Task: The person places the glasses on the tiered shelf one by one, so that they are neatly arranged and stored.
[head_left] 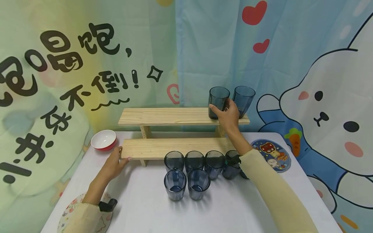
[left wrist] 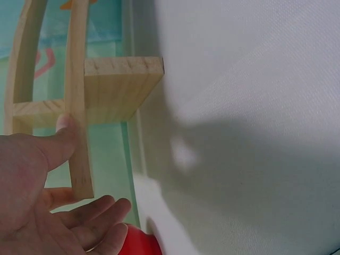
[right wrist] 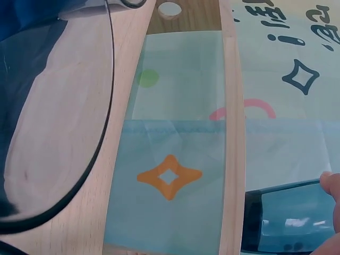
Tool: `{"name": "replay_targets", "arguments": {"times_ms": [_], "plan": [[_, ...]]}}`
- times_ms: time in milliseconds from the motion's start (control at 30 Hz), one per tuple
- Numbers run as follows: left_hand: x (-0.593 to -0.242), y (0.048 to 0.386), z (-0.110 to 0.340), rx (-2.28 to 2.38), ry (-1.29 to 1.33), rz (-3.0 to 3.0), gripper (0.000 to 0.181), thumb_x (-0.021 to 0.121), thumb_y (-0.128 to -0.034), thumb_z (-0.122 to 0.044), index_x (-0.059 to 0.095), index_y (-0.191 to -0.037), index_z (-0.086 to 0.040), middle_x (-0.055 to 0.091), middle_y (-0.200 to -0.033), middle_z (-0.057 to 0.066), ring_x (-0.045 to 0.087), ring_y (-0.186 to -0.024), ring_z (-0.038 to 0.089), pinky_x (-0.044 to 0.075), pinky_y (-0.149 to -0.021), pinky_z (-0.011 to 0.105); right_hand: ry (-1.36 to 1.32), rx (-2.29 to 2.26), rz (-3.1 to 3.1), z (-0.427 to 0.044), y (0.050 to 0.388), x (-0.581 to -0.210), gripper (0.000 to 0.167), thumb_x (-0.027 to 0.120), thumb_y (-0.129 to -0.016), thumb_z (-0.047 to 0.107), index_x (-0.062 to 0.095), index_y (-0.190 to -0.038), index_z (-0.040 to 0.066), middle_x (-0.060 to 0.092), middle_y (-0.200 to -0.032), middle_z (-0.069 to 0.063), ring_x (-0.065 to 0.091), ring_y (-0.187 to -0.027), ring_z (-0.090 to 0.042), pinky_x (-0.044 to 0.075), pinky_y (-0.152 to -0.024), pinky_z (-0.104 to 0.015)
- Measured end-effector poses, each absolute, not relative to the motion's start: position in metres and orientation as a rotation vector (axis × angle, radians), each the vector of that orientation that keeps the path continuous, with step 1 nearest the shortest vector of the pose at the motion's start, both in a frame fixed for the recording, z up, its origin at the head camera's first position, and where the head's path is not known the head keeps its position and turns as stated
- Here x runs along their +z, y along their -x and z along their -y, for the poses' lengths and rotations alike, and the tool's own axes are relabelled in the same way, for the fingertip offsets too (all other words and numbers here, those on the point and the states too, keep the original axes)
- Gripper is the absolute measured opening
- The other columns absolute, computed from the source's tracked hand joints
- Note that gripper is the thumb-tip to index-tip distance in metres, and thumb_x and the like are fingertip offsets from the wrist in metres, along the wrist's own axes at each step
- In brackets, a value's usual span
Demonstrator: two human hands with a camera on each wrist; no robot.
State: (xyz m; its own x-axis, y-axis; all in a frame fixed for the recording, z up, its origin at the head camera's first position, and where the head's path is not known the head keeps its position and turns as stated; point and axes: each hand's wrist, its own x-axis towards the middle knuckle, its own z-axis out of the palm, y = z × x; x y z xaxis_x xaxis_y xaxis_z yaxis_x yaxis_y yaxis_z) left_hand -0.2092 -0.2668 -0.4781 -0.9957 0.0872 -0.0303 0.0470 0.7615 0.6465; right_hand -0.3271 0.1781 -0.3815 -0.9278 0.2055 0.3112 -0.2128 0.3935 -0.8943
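Observation:
A two-tier wooden shelf stands on the table. At its lower tier's left end, my left hand pinches the board, the thumb on one face in the left wrist view. My right hand grips a dark blue glass upright on the right part of the upper tier. Just right of it is a second blue glass. Several more such glasses stand in two rows before the lower tier; my right sleeve partly covers the rightmost ones. The right wrist view shows the gripped glass at its edge.
A red bowl with a white inside sits left of the shelf. One round patterned mat lies at the right, another beneath my left forearm. A printed curtain hangs close behind the shelf. White cloth covers the table.

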Motion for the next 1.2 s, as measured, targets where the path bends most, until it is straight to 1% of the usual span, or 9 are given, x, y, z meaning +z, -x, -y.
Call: {"name": "replay_targets", "arguments": {"times_ms": [233, 467, 567, 667, 833, 900, 1067, 1133, 1200], "plan": [[-0.479, 0.208, 0.266, 1.081, -0.124, -2.900, 0.069, 0.066, -0.1054, -0.017, 0.026, -0.148, 0.020, 0.036, -0.151, 0.047, 0.034, -0.145, 0.060, 0.028, -0.121, 0.068, -0.013, 1.524, 2.295, -0.178, 0.326, -0.384, 0.080, 0.076, -0.098, 0.040, 0.040, -0.159, 0.001, 0.045, -0.160, -0.021, 0.044, -0.149, -0.037, 0.037, -0.123, -0.046], [-0.482, 0.208, 0.266, 1.054, -0.142, -2.933, 0.069, 0.064, -0.1060, -0.017, 0.025, -0.149, 0.021, 0.035, -0.151, 0.048, 0.035, -0.145, 0.061, 0.030, -0.119, 0.069, -0.041, 1.464, 2.379, -0.182, 0.320, -0.382, 0.085, 0.073, -0.099, 0.046, 0.036, -0.161, 0.001, 0.040, -0.161, -0.024, 0.041, -0.150, -0.041, 0.038, -0.122, -0.052], [-0.483, 0.207, 0.267, 1.056, -0.145, -2.936, 0.069, 0.065, -0.1056, -0.017, 0.025, -0.148, 0.021, 0.036, -0.151, 0.048, 0.035, -0.144, 0.061, 0.030, -0.119, 0.069, -0.059, 1.436, 2.432, -0.186, 0.317, -0.381, 0.088, 0.073, -0.100, 0.046, 0.033, -0.163, 0.001, 0.039, -0.162, -0.025, 0.039, -0.152, -0.041, 0.036, -0.124, -0.051], [-0.483, 0.207, 0.267, 1.055, -0.142, -2.936, 0.070, 0.066, -0.1055, -0.018, 0.026, -0.148, 0.021, 0.037, -0.150, 0.048, 0.036, -0.144, 0.060, 0.031, -0.119, 0.069, -0.048, 1.448, 2.462, -0.189, 0.311, -0.379, 0.090, 0.074, -0.099, 0.045, 0.030, -0.164, 0.001, 0.038, -0.163, -0.024, 0.037, -0.153, -0.039, 0.033, -0.126, -0.045], [-0.482, 0.207, 0.269, 1.053, -0.142, -2.940, 0.071, 0.066, -0.1056, -0.020, 0.026, -0.147, 0.021, 0.037, -0.149, 0.049, 0.036, -0.144, 0.061, 0.031, -0.118, 0.069, -0.058, 1.514, 2.461, -0.196, 0.294, -0.375, 0.094, 0.074, -0.099, 0.046, 0.026, -0.165, 0.000, 0.035, -0.166, -0.022, 0.035, -0.155, -0.036, 0.030, -0.128, -0.041], [-0.484, 0.206, 0.268, 1.063, -0.142, -2.940, 0.070, 0.066, -0.1053, -0.019, 0.027, -0.147, 0.021, 0.037, -0.150, 0.048, 0.036, -0.144, 0.061, 0.030, -0.118, 0.069, -0.090, 1.535, 2.453, -0.199, 0.285, -0.374, 0.093, 0.073, -0.099, 0.048, 0.027, -0.165, 0.001, 0.037, -0.166, -0.021, 0.036, -0.155, -0.034, 0.031, -0.128, -0.040], [-0.485, 0.206, 0.269, 1.075, -0.152, -2.943, 0.069, 0.067, -0.1052, -0.018, 0.028, -0.147, 0.021, 0.038, -0.149, 0.048, 0.037, -0.144, 0.060, 0.031, -0.118, 0.069, -0.194, 1.588, 2.464, -0.208, 0.255, -0.372, 0.085, 0.072, -0.100, 0.049, 0.036, -0.162, 0.004, 0.045, -0.161, -0.017, 0.044, -0.150, -0.032, 0.036, -0.125, -0.041], [-0.484, 0.207, 0.269, 1.073, -0.163, -2.944, 0.069, 0.066, -0.1053, -0.019, 0.028, -0.147, 0.021, 0.038, -0.149, 0.048, 0.037, -0.143, 0.060, 0.031, -0.118, 0.069, -0.259, 1.629, 2.473, -0.210, 0.239, -0.374, 0.080, 0.071, -0.101, 0.045, 0.037, -0.161, 0.004, 0.047, -0.160, -0.016, 0.046, -0.149, -0.031, 0.038, -0.124, -0.041], [-0.483, 0.207, 0.269, 1.069, -0.161, -2.941, 0.070, 0.066, -0.1055, -0.019, 0.027, -0.147, 0.022, 0.038, -0.149, 0.048, 0.037, -0.143, 0.060, 0.031, -0.118, 0.069, -0.324, 1.661, 2.485, -0.209, 0.224, -0.377, 0.075, 0.070, -0.103, 0.042, 0.039, -0.160, 0.005, 0.048, -0.159, -0.015, 0.047, -0.148, -0.030, 0.039, -0.123, -0.038]]}}
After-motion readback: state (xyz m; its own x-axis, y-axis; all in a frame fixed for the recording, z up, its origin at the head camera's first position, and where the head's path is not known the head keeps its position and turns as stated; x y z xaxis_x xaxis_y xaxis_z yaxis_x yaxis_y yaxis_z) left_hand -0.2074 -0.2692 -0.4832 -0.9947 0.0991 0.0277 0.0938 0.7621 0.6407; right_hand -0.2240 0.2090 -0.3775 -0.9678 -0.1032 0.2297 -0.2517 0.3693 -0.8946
